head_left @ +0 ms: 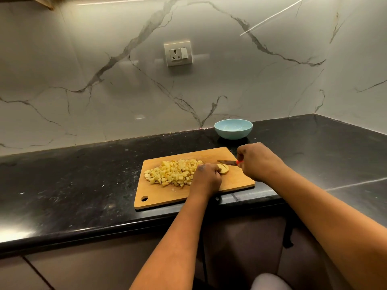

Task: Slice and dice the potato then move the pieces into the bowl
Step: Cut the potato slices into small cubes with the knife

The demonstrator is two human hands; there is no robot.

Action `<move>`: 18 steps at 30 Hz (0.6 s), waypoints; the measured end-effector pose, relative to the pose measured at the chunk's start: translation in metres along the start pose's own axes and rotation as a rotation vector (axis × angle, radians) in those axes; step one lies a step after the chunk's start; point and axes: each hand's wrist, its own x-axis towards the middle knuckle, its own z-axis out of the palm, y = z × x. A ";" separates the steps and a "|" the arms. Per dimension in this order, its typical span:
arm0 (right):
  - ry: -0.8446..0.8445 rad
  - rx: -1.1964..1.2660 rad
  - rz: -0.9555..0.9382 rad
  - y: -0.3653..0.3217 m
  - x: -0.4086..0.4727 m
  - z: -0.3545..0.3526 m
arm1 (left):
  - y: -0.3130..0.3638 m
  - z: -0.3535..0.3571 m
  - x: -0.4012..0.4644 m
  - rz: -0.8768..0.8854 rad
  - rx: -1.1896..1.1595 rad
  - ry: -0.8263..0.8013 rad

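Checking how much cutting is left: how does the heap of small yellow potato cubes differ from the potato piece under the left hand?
The heap of small yellow potato cubes is many loose bits; the pale uncut potato piece is one larger rounded chunk. The heap lies free; the left hand holds the chunk, the knife in the right hand just behind it. Both lie on the wooden cutting board, none in the light blue bowl.

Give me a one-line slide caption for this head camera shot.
Left hand steadies the last potato piece while the right hand holds the knife.
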 end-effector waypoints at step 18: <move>-0.139 -0.080 -0.022 -0.015 0.000 0.000 | -0.001 0.005 0.005 -0.007 0.038 -0.039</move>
